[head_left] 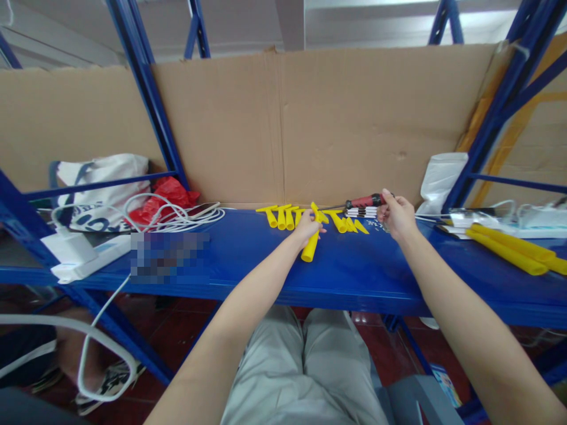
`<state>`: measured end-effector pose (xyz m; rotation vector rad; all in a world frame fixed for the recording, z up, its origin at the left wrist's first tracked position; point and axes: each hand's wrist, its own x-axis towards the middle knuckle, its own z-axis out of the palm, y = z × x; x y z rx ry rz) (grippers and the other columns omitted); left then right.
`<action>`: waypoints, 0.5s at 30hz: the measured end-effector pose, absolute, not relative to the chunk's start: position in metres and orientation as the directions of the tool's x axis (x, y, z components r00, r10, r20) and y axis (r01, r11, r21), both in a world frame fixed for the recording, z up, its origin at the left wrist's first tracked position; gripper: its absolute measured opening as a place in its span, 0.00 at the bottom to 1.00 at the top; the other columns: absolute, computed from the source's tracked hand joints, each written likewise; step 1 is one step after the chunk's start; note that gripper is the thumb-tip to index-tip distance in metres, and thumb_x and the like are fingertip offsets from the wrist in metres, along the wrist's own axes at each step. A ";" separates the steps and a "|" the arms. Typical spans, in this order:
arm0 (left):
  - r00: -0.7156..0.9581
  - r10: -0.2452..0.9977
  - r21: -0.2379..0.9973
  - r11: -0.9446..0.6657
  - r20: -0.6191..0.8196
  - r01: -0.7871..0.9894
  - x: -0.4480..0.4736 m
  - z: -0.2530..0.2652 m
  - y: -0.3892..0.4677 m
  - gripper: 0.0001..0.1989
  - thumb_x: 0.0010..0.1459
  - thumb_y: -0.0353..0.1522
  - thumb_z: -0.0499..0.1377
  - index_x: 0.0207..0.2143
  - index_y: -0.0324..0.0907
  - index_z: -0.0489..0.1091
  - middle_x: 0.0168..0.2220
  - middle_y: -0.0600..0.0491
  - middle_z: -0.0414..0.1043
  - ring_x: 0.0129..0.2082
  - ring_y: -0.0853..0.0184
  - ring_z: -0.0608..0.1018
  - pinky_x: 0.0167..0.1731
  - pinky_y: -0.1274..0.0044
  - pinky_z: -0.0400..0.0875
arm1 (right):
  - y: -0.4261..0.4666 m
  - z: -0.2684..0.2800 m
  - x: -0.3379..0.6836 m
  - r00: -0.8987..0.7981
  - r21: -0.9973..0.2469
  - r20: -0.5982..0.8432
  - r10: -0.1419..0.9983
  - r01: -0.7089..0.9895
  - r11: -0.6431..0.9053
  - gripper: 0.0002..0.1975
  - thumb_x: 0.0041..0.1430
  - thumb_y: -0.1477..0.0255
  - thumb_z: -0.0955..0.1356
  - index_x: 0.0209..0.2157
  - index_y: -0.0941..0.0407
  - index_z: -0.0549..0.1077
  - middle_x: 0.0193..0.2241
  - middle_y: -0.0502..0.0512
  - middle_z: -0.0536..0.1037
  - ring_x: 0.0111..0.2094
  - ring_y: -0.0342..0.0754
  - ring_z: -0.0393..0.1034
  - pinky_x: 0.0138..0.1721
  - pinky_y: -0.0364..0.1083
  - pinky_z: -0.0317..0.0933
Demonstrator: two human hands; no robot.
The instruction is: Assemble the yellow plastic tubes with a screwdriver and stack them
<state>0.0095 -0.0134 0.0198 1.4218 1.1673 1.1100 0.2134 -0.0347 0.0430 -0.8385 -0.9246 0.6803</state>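
My left hand (308, 229) is wrapped round a yellow plastic handle (309, 250) with a hollow round end, held over the blue shelf (248, 260). A red and black screwdriver (365, 201) is gripped at its rear end by my right hand (397, 213). Its shaft points left toward the top of the yellow handle; whether the tip touches it I cannot tell. Several yellow T-shaped pieces (282, 218) lie in a row behind my left hand. Between the hands are flat yellow pieces (354, 225), white strips (361, 213) and tiny scattered parts (376, 226).
Cardboard (345, 124) walls off the back. To the left are a power strip (93, 260), coiled white cables (177, 215), a red plastic bag (163, 198) and a cloth bag (106, 189). Yellow tubes (509, 251) and a white pouch (440, 180) are at the right.
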 end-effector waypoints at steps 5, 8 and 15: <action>0.140 0.987 0.989 -0.092 0.076 0.118 0.009 0.020 -0.013 0.24 0.52 0.17 0.51 0.50 0.42 0.55 0.47 0.46 0.67 0.25 0.75 0.76 0.14 0.87 0.61 | -0.033 0.042 0.214 0.455 -0.853 0.392 0.800 -0.146 0.501 0.26 0.36 0.53 0.74 0.22 0.53 0.55 0.08 0.39 0.61 0.09 0.38 0.56 0.08 0.38 0.49; 0.144 0.987 0.989 -0.086 0.068 0.122 0.009 0.021 -0.014 0.23 0.52 0.18 0.52 0.50 0.43 0.55 0.48 0.46 0.68 0.27 0.74 0.77 0.14 0.88 0.60 | -0.033 0.041 0.215 0.453 -0.868 0.365 0.813 -0.151 0.474 0.26 0.38 0.54 0.73 0.23 0.53 0.55 0.09 0.40 0.61 0.09 0.38 0.57 0.09 0.38 0.50; 0.143 0.986 0.991 -0.098 0.085 0.086 0.009 0.019 -0.012 0.26 0.51 0.18 0.53 0.51 0.43 0.55 0.47 0.48 0.68 0.24 0.76 0.75 0.14 0.88 0.61 | -0.034 0.043 0.213 0.509 -0.889 0.268 0.818 -0.196 0.413 0.21 0.45 0.58 0.71 0.26 0.53 0.56 0.10 0.40 0.62 0.12 0.41 0.63 0.10 0.37 0.53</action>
